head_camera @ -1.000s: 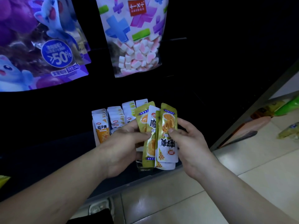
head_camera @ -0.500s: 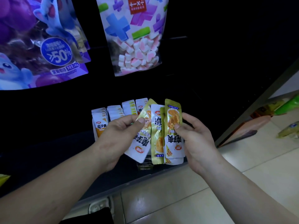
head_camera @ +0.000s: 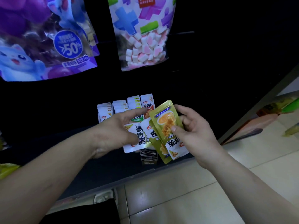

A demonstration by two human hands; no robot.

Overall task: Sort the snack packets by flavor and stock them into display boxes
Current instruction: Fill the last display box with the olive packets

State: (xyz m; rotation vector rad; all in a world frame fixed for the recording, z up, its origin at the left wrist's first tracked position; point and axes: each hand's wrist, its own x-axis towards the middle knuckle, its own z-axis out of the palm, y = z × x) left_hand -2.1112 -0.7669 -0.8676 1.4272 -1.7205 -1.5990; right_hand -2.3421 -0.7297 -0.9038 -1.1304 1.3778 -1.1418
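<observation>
Plainly, a white packet [head_camera: 129, 147] is grasped in the left grip [head_camera: 116, 128], with the fingers curled over its face, while a small fan of gold packets [head_camera: 166, 120] is clamped in the right grip [head_camera: 195, 131], the thumb pressed on the front and the fingers behind. Both lots are held touching one another above the front edge of the dark shelf [head_camera: 97, 172], just in front of the display box [head_camera: 113, 109], where white packets are stood upright in rows. Farther back, a purple bag [head_camera: 40, 46] and a marshmallow bag [head_camera: 142, 38] are hung above the shelf, and a tiled floor [head_camera: 194, 191] is seen beyond its front edge. A slip is judged the likeliest fault: the glossy fan is secured by one thumb only, so a packet could be shed over the front edge onto the floor. A flavor could also be misfiled, since the printed faces look alike in the dim light, and a standing row could be toppled if a packet is pushed in carelessly.
</observation>
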